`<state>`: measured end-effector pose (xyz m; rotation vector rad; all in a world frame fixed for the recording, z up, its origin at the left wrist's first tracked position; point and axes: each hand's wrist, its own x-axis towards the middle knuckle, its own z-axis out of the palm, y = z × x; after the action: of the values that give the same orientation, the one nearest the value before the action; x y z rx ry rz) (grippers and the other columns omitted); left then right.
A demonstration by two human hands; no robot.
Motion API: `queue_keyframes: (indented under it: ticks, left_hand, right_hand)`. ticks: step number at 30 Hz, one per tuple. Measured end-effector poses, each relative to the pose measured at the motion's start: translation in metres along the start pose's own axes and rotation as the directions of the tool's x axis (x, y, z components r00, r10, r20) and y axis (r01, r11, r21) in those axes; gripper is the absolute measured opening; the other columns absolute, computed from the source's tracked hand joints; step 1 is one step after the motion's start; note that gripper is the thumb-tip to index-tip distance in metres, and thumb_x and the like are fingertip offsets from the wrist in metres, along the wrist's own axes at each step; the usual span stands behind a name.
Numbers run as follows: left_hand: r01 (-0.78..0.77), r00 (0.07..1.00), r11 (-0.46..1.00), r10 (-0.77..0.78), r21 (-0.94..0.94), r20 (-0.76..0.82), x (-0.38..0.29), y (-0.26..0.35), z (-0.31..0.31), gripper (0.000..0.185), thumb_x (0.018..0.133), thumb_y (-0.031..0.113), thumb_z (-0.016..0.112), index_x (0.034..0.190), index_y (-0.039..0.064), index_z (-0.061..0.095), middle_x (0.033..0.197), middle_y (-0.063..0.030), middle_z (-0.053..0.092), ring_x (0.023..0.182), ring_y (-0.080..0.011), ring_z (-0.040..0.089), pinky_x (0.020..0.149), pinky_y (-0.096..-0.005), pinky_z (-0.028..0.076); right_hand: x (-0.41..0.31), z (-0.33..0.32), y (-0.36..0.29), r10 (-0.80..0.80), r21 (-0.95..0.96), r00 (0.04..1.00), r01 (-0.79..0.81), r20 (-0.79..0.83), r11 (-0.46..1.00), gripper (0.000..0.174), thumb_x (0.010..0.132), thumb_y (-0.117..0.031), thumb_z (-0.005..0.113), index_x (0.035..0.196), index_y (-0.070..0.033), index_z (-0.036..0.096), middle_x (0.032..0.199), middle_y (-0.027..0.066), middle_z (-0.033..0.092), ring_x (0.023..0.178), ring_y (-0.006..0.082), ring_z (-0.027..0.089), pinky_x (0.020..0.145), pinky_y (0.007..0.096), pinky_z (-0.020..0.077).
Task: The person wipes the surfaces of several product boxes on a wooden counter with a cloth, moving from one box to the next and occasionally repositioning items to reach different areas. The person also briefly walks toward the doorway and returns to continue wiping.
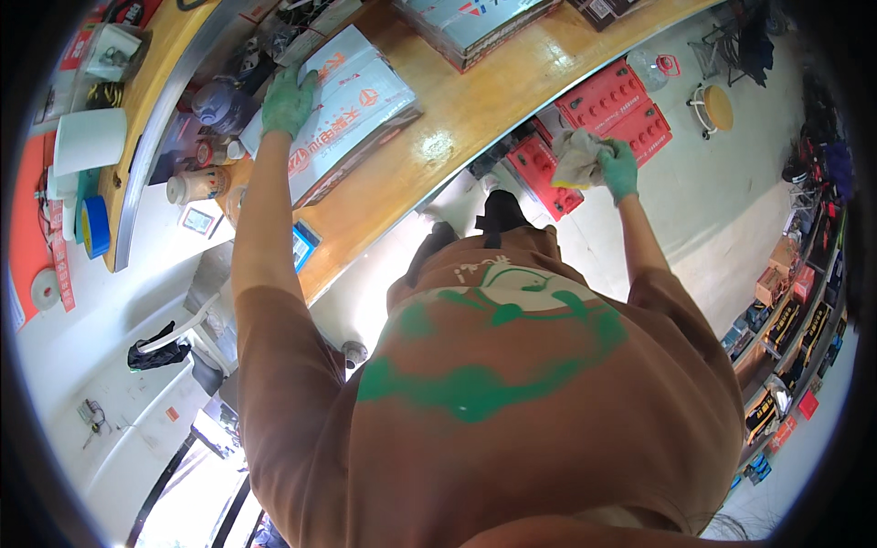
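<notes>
My left hand (290,103), in a green glove, rests on the far left edge of a white cardboard box (346,113) with orange print. The box lies flat on a yellow wooden counter (438,144). My right hand (619,170), also gloved in green, is out to the right past the counter edge. Its fingers are closed around a crumpled greyish cloth (579,161) with a yellow edge. Beneath and behind the cloth are red batteries (606,96) low beside the counter, partly hidden by it.
A second printed box (479,27) stands further along the counter. Left of my left arm are a purple jug (218,106), a cup (199,186) and a blue tape roll (96,226) on a raised shelf. A round stool (717,108) and stocked shelves (788,329) are to the right.
</notes>
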<state>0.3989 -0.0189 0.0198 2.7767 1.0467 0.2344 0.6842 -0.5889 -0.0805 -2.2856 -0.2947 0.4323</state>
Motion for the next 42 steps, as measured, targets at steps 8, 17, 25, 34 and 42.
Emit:
queue_keyframes:
  ticks: [8,17,25,34,42]
  left_hand:
    - [0.304,0.931,0.95,-0.311,0.066,0.191,0.042,0.024,0.024,0.088,0.089,0.08,0.031,0.146,0.016,0.053,0.143,-0.0232,0.056,0.134,-0.043,0.051,0.115,-0.0502,0.032]
    - [0.292,0.944,0.942,-0.312,0.164,0.108,0.011,0.058,0.024,0.084,0.089,0.08,0.035,0.136,0.015,0.063,0.136,-0.0195,0.062,0.124,-0.0429,0.058,0.106,-0.0532,0.042]
    - [0.38,0.867,0.899,-0.429,0.219,0.253,-0.014,0.082,0.013,0.082,0.091,0.076,0.035,0.134,0.012,0.064,0.129,-0.0223,0.064,0.124,-0.0429,0.056,0.105,-0.0517,0.042]
    - [-0.056,0.997,0.986,0.064,-0.16,0.046,0.141,0.198,0.039,0.069,0.095,0.062,0.047,0.13,0.005,0.064,0.132,-0.0242,0.062,0.125,-0.042,0.055,0.107,-0.0496,0.042]
    - [0.262,0.964,0.964,-0.263,0.033,0.025,0.178,0.244,0.083,0.085,0.089,0.071,0.047,0.143,0.006,0.053,0.139,-0.0237,0.057,0.135,-0.0406,0.048,0.111,-0.0539,0.037]
  right_hand:
    - [-0.064,-0.031,0.002,0.108,0.136,0.989,-0.122,0.104,0.983,0.031,0.082,-0.016,0.064,0.11,-0.002,0.071,0.1,0.0133,0.072,0.093,0.0223,0.069,0.085,0.0349,0.0549]
    - [-0.053,-0.041,-0.024,0.15,0.204,0.984,-0.166,0.092,0.965,0.029,0.083,-0.014,0.065,0.11,-0.004,0.07,0.104,0.0112,0.071,0.098,0.0215,0.069,0.088,0.034,0.0538]
    - [-0.003,-0.014,-0.077,-0.05,0.3,0.996,0.027,0.069,0.954,0.028,0.085,-0.013,0.065,0.11,-0.002,0.07,0.106,0.0117,0.069,0.103,0.0231,0.067,0.093,0.0347,0.0518]
    - [0.228,0.012,-0.254,-0.756,0.007,0.655,0.756,-0.004,0.655,0.036,0.086,-0.027,0.06,0.118,-0.015,0.069,0.127,0.0121,0.063,0.109,0.0349,0.062,0.098,0.044,0.0492]
    - [0.361,0.126,-0.354,-0.652,-0.433,0.654,0.751,0.384,0.498,0.061,0.091,-0.061,0.053,0.138,-0.024,0.062,0.145,0.0105,0.057,0.13,0.0318,0.056,0.11,0.0452,0.0426]
